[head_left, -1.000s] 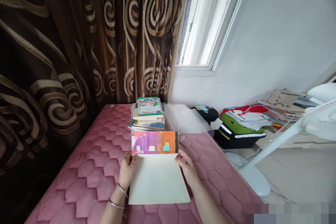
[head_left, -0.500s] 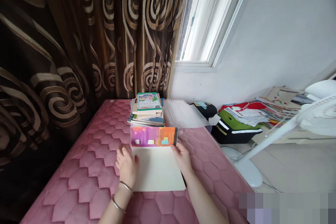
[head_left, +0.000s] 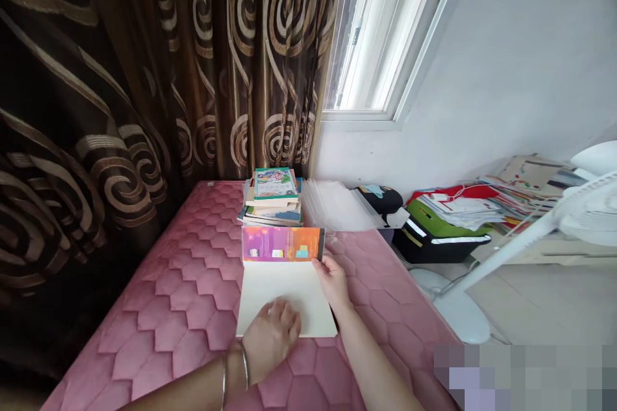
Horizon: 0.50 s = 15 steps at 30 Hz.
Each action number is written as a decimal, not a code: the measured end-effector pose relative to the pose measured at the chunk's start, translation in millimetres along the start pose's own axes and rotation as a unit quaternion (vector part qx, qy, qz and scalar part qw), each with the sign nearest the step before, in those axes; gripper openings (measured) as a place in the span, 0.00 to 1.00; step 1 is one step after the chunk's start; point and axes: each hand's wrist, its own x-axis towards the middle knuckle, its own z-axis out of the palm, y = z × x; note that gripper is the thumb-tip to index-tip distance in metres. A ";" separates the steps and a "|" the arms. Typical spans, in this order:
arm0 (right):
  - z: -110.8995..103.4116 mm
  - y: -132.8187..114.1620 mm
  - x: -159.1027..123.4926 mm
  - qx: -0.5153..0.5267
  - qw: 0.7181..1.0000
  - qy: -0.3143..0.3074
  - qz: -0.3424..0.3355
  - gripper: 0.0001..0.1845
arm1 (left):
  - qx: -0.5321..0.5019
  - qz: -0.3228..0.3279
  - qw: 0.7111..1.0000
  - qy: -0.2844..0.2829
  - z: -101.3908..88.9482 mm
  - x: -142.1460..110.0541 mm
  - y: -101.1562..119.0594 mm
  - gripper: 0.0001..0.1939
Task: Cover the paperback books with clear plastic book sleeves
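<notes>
A book (head_left: 260, 289) lies on the pink quilted mattress, a blank cream page facing up. Along its far edge stands a purple and orange cover flap (head_left: 282, 244), raised and tilted. At the flap's lower right corner, my right hand (head_left: 332, 279) is closed, thumb and fingers pinching it. My left hand (head_left: 272, 337) is over the page's near edge, with its fingers curled together and their tips partly hidden. Nothing shows in it. Two silver bangles (head_left: 245, 363) circle that wrist. Just beyond the flap sits a stack of books (head_left: 272, 202).
Clear plastic sheets (head_left: 337, 205) lie right of the stack on the mattress (head_left: 183, 295). Past its right edge are a green and black storage box (head_left: 434, 231) piled with papers and a white fan (head_left: 511, 257). A patterned curtain (head_left: 193, 77) hangs at the left and back.
My left hand has moved right and nearer, from the page's left side to over its near edge, and its fingers have curled in. My right hand keeps its hold on the flap.
</notes>
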 end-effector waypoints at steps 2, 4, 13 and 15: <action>0.0 -1.2 -0.7 -0.003 1.000 0.001 -0.001 0.24 | 0.010 0.010 1.000 0.012 2.5 3.8 2.5 0.22; -1.3 -2.3 -1.6 -0.012 1.000 -0.001 -0.004 0.25 | 0.011 0.009 1.000 0.019 0.0 5.4 5.6 0.23; -8.9 -4.4 -7.2 -0.118 0.993 -0.022 0.007 0.24 | -0.016 0.011 0.998 0.054 6.5 -36.2 36.0 0.26; -9.1 -2.9 -10.1 -0.157 0.987 -0.018 0.002 0.25 | -0.067 -0.020 0.996 0.060 28.8 -46.0 45.9 0.27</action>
